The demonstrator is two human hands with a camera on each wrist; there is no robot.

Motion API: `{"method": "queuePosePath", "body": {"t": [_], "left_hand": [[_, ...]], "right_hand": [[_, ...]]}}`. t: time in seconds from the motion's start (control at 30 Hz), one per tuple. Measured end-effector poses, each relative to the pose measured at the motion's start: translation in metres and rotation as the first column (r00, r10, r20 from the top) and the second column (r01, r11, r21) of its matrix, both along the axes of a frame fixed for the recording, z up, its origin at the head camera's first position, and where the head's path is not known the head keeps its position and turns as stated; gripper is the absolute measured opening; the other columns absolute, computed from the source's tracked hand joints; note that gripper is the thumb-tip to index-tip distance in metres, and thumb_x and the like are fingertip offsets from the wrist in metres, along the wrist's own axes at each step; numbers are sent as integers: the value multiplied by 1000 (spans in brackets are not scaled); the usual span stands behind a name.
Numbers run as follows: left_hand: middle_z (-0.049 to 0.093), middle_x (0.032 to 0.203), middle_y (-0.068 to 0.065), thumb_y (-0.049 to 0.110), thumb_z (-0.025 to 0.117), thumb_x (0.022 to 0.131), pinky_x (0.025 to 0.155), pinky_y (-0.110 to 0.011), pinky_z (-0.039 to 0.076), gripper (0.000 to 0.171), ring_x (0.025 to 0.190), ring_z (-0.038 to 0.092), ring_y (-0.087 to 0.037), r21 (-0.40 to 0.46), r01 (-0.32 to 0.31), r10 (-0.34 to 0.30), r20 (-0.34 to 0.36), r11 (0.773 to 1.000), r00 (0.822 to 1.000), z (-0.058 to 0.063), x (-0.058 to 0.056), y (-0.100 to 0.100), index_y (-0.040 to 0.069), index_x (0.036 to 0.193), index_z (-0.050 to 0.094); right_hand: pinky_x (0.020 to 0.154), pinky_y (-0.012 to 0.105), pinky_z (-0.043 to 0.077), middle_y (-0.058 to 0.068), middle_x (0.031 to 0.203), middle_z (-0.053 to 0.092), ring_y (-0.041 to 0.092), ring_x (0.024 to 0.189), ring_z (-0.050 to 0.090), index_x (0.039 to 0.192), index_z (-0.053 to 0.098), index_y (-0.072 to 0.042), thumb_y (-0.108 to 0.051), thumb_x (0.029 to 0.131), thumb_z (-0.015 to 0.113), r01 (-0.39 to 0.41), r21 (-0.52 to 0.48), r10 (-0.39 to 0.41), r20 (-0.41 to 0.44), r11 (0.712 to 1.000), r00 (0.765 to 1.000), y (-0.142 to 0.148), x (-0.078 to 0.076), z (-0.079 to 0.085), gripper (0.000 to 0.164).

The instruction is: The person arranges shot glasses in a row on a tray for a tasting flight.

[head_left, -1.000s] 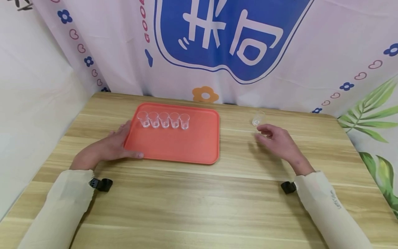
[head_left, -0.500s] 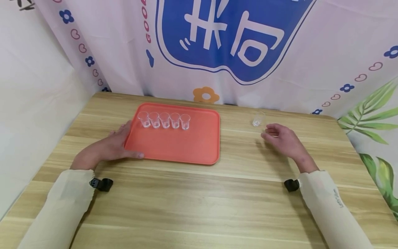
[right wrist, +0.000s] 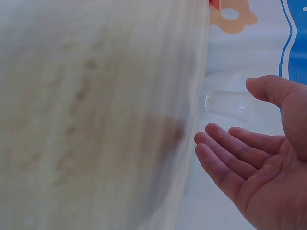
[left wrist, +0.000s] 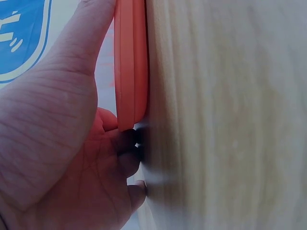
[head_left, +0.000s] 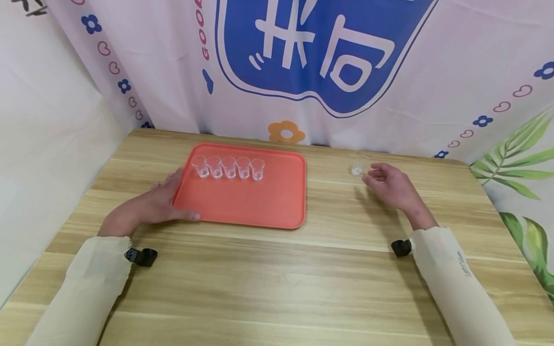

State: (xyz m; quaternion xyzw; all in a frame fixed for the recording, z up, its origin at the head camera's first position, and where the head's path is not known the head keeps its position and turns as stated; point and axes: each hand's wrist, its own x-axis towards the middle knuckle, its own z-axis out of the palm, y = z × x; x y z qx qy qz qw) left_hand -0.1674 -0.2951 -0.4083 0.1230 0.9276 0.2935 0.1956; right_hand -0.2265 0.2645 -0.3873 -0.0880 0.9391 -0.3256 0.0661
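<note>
A red tray (head_left: 242, 204) lies on the left half of the table. A row of several small clear plastic cups (head_left: 229, 168) stands along its back left part. My left hand (head_left: 157, 202) rests at the tray's front left corner, thumb along the front edge and fingers spread along the left side. In the left wrist view, those fingers (left wrist: 127, 163) touch the table beside the rim. Another clear cup (right wrist: 223, 103) stands alone at the back right of the table. My right hand (head_left: 389, 185) is just right of it, thumb and fingers apart, nothing held.
The wooden table (head_left: 277, 283) ends at the back against a hanging cloth (head_left: 173, 86) with a blue print. A white wall covering (head_left: 52, 120) closes off the left side, and a leaf-patterned cloth (head_left: 519, 163) the right.
My right hand drew back a little to the right from the lone cup, then came slightly forward toward it again. The left hand, tray and cups have stayed put.
</note>
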Motion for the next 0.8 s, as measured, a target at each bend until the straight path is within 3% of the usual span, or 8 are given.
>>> {"method": "queuePosePath", "body": {"t": [0.8], "left_hand": [[-6, 168, -28, 59, 80, 83, 116, -73, 0, 136, 153, -5, -49, -2, -6, 6, 4, 1000, 1000, -2, -2, 0, 3, 161, -16]], "right_hand": [[107, 55, 45, 32, 136, 58, 45, 128, 56, 147, 42, 13, -28, 105, 63, 11, 11, -11, -44, 1000, 999, -16, -24, 0, 62]]}}
